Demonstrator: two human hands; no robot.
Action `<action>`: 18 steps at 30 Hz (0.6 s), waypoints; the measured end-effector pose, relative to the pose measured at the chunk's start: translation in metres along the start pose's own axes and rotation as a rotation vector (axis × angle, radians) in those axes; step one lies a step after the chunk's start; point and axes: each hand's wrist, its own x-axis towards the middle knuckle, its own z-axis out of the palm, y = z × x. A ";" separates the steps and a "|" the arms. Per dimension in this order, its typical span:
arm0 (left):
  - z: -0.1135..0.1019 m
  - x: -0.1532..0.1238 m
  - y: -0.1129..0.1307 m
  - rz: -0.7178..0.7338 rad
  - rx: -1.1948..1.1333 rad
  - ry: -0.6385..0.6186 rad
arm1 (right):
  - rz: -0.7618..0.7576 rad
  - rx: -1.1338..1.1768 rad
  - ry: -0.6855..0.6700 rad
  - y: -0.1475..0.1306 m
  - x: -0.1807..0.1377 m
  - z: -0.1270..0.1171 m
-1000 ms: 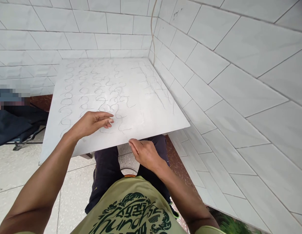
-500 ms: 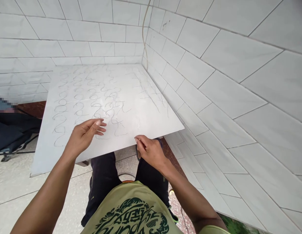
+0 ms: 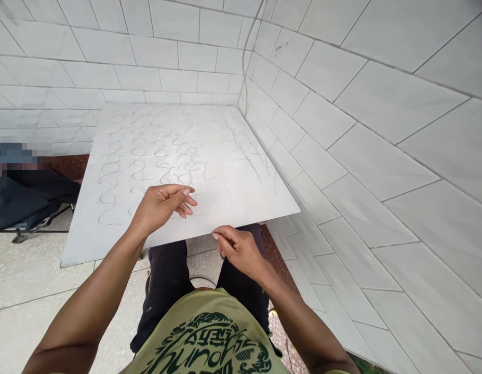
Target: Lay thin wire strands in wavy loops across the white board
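Observation:
A white board point(image 3: 249, 197) lies in front of me, with rows of thin, dark, curled strands point(image 3: 108, 167) spread over its left and middle. Straighter strands point(image 3: 244, 150) cross its right side. Over the near middle of the board is my left hand point(image 3: 163, 205), its thumb and forefinger pinched and the other fingers loosely bent. My right hand point(image 3: 239, 249) is closed in a pinch at the board's near edge. Whatever sits between the fingertips of either hand is too fine to make out.
White tiled walls point(image 3: 381, 130) meet behind the board and run close along its right side. A cable point(image 3: 245, 57) hangs down the corner. At left, dark cloth point(image 3: 30, 197) lies on a low frame. My legs point(image 3: 166, 275) are under the near edge.
My left hand has moved right, closer to my right hand, and its fingertips have drawn together. My right hand has dropped slightly. The view has shifted a little to the left.

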 end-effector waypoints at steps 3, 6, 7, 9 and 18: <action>0.001 0.002 -0.003 -0.064 -0.044 0.009 | -0.221 -0.447 0.046 0.007 0.001 0.000; 0.004 0.005 -0.003 -0.134 -0.103 0.013 | -0.357 -0.770 0.058 0.014 0.003 0.002; 0.004 0.006 -0.003 -0.149 -0.122 0.019 | -0.379 -0.836 0.059 0.015 0.004 0.003; 0.006 0.010 -0.001 -0.162 -0.160 0.034 | -0.402 -0.916 0.068 0.015 0.009 0.004; 0.010 0.002 -0.001 0.036 0.013 0.271 | -0.126 -0.737 0.158 0.029 0.077 -0.027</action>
